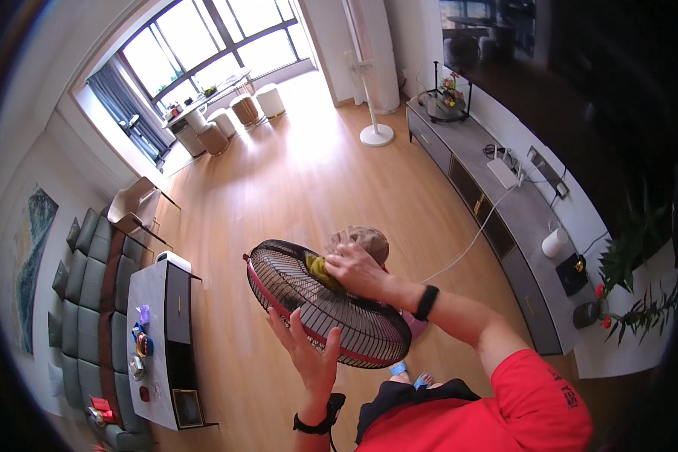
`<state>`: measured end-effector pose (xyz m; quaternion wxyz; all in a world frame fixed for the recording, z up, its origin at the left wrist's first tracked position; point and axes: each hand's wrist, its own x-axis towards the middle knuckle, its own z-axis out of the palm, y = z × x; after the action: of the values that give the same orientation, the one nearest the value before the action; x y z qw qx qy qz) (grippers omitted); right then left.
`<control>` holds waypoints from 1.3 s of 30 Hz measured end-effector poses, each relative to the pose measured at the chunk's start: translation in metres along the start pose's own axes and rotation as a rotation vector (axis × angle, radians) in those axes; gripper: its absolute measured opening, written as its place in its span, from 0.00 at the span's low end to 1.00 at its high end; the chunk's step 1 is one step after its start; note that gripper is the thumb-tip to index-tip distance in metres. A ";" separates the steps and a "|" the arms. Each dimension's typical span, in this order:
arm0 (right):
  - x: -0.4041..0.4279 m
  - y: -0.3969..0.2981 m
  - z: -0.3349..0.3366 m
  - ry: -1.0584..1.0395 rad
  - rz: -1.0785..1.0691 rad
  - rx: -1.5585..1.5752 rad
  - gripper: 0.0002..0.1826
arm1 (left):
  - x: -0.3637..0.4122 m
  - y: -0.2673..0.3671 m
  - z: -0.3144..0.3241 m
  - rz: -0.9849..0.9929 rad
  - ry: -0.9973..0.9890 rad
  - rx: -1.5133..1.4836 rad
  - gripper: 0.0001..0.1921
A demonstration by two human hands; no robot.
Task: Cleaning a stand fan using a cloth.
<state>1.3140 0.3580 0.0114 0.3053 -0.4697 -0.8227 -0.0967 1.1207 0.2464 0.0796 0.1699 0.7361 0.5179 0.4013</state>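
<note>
An electric fan with a black wire cage and red rim band [327,311] stands tilted in front of me. My right hand [356,268] presses a yellow-green cloth [320,270] against the top of the cage. At the near rim, my left hand [311,350] has its fingers spread against the cage, with no cloth in it. Behind my right hand is a brownish wrinkled fabric thing [367,240], partly covered. Part of a pink base [417,326] shows beyond the cage's right edge; the rest of the fan's stand is hidden.
To the left stand a coffee table [152,294] with small items, a green sofa [82,322] and a chair [133,209]. A white pedestal fan [376,134] stands further off. At right, a TV cabinet [503,226] holds a router [503,172] and plants; a white cable [469,243] hangs from it.
</note>
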 end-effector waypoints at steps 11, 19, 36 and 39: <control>-0.205 0.071 0.074 -0.107 0.456 0.367 0.15 | 0.004 0.001 0.006 -0.074 0.019 -0.106 0.36; -0.100 0.200 0.008 0.073 0.946 1.495 0.15 | -0.009 0.023 0.027 -0.206 0.159 -0.017 0.45; 0.067 0.189 0.119 -0.415 -0.558 1.156 0.15 | -0.007 0.068 0.099 -0.461 0.524 0.264 0.42; 0.018 0.247 0.205 -1.218 0.463 1.389 0.14 | 0.006 0.060 0.112 -0.405 0.497 0.267 0.41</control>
<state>1.4283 0.5959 -0.1722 0.0468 -0.3043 -0.6005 0.7380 1.2450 0.2458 0.0526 0.0168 0.5137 0.7270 0.4553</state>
